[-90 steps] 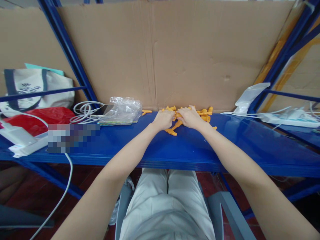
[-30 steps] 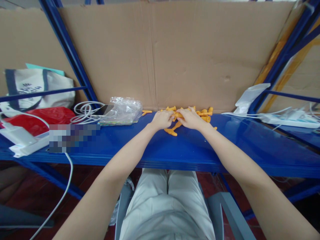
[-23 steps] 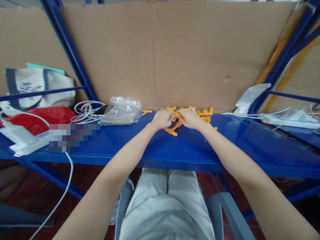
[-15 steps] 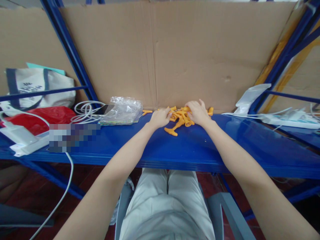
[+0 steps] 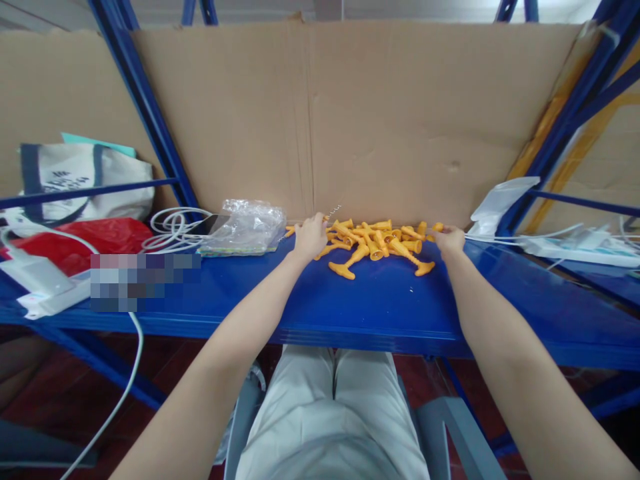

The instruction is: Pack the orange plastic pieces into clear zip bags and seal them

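Observation:
My left hand is closed on a corkscrew; its silver spiral points up and to the right, and most of its yellow handle is hidden by the fingers. At the right end of the pile, my right hand pinches a yellow plastic corkscrew piece, whose full shape I cannot make out. Between the hands lies a heap of yellow corkscrew parts, with T-shaped handles and hollow sleeves mixed together. Two T-handled pieces stick out toward me, one on the left and one on the right.
Clear plastic bags lie left of the heap, beside a coiled white cable. Farther left are a red bag and a white power strip. A cardboard sheet backs the blue shelf. Another power strip lies at right.
My hands have moved apart, the right one outward to the right end. The yellow heap is spread wider and more exposed. A metal spiral now shows above my left hand.

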Tool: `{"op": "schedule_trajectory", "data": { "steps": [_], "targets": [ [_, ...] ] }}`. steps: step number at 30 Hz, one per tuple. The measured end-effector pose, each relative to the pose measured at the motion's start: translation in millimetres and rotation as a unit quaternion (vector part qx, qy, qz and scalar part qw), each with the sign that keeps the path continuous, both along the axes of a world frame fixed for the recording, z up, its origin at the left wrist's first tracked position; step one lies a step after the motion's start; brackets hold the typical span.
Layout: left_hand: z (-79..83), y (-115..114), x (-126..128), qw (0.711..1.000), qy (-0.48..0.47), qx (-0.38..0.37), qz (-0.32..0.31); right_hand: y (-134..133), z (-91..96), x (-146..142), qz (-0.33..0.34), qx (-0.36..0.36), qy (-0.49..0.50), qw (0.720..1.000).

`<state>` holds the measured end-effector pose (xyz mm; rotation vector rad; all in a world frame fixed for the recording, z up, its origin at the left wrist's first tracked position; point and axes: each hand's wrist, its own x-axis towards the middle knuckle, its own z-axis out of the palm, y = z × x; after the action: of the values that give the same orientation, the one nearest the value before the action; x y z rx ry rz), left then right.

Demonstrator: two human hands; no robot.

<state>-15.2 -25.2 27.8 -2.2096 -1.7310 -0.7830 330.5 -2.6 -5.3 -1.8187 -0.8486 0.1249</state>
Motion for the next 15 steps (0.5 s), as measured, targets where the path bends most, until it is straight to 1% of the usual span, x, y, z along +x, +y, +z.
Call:
{"op": "schedule_trajectory", "data": {
  "steps": [3,5,9,15],
  "targets": [
    [-1.1,1,0,1.0,0.004,0.008,-0.003,2,-8.8,8,-0.013,-0.006,0.003,1.0],
    [-2.5,2,0,1.0,0.004,0.018,-0.009,1,-12.5,11,-0.015,-0.029,-0.004,0.999],
    [-4.0,4,-1,1.0,0.005,0.024,-0.009,-3,-15.3,13,-0.026,-0.076,-0.021,0.996],
    [-3.3,7,-5,0.999,0.0,0.036,0.005,-3,-18.6,17,-0.024,-0.09,-0.043,0.995]
  ]
}}
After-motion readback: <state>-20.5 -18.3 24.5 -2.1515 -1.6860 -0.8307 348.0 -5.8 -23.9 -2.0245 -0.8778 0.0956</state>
